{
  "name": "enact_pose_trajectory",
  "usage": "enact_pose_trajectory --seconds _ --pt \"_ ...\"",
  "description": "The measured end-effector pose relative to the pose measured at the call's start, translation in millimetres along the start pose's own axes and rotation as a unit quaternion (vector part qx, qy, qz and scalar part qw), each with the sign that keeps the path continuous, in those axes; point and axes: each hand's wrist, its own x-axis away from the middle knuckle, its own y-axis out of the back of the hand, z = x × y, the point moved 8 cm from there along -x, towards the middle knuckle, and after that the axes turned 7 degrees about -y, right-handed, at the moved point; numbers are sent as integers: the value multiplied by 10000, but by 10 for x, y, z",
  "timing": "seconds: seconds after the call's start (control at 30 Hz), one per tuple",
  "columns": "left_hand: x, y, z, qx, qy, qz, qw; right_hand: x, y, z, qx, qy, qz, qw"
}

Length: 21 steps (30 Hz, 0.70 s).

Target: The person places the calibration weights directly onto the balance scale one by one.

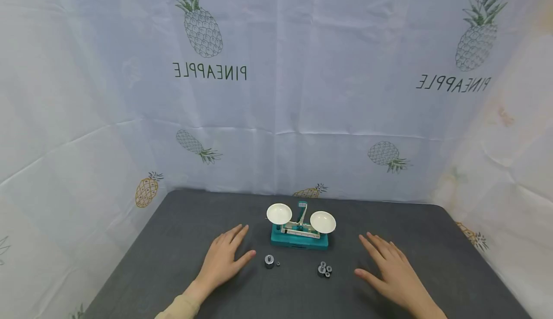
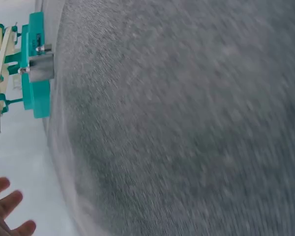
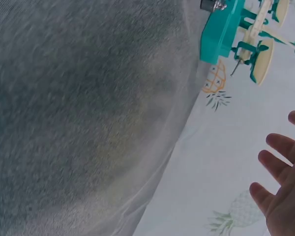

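Observation:
A teal balance scale [image 1: 299, 241] with two white pans stands toward the back of the table, its left pan [image 1: 279, 213] a little higher than the right pan [image 1: 323, 222]. In front of its left side sit a larger metal weight [image 1: 269, 261] and a tiny one [image 1: 278, 264]. A cluster of several metal weights [image 1: 322, 270] lies in front of its right side. My left hand [image 1: 224, 258], fingers spread and holding nothing, is left of the larger weight. Right of the cluster my right hand [image 1: 389, 271] also spreads its fingers with nothing in them.
The dark grey table [image 1: 207, 208] has rounded far corners. A pale cloth [image 1: 328, 98] printed with pineapples hangs behind it and along both sides. In the left wrist view, metal weights [image 2: 41, 68] overlap the teal base.

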Motion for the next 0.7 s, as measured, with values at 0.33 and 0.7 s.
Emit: enact_pose_trajectory --seconds 0.33,0.7 --pt "-67 -132 -20 1340 475 41 9898 -65 19 162 -455 9 -138 9989" --pt "-215 -498 67 3659 1372 311 9200 -86 -133 295 -498 -261 79 9984"
